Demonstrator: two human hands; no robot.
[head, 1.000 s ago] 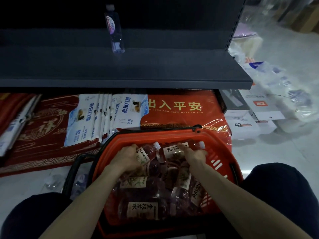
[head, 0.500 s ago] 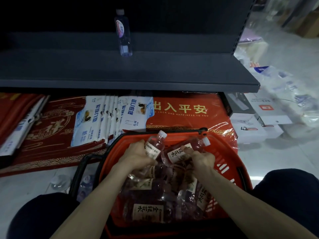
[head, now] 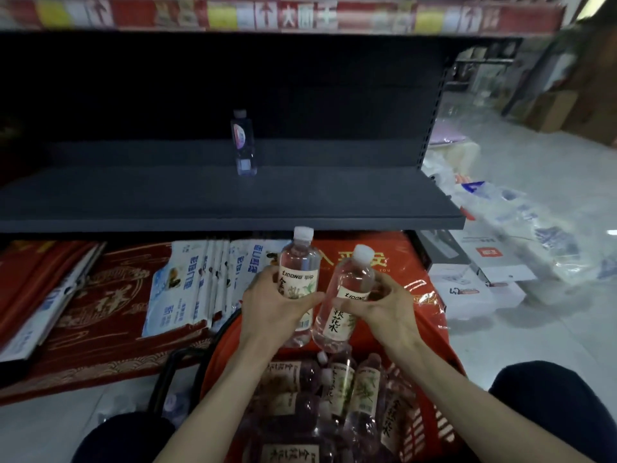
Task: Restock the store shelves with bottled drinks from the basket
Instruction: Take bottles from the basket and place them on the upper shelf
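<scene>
My left hand (head: 267, 304) grips a clear bottle with a cream label and white cap (head: 299, 262), held upright above the basket. My right hand (head: 384, 305) grips a second bottle of the same kind (head: 347, 289), tilted slightly right. Both bottles are in front of the dark shelf's edge (head: 233, 223). Below them the red basket (head: 437, 426) holds several more labelled bottles (head: 340, 389) lying on their sides. One small clear bottle with a blue and pink label (head: 243, 143) stands alone at the back of the dark shelf.
Under the shelf lie red mats (head: 110, 309) and white packets (head: 187, 285) standing in a row. White boxes (head: 474, 282) and plastic-wrapped goods (head: 521, 208) sit on the floor to the right. My knees flank the basket. A red price strip (head: 287, 15) runs along the upper shelf.
Both hands have lifted their bottles up out of the basket and turned them nearly upright. The view has tilted upward, showing more of the shelf.
</scene>
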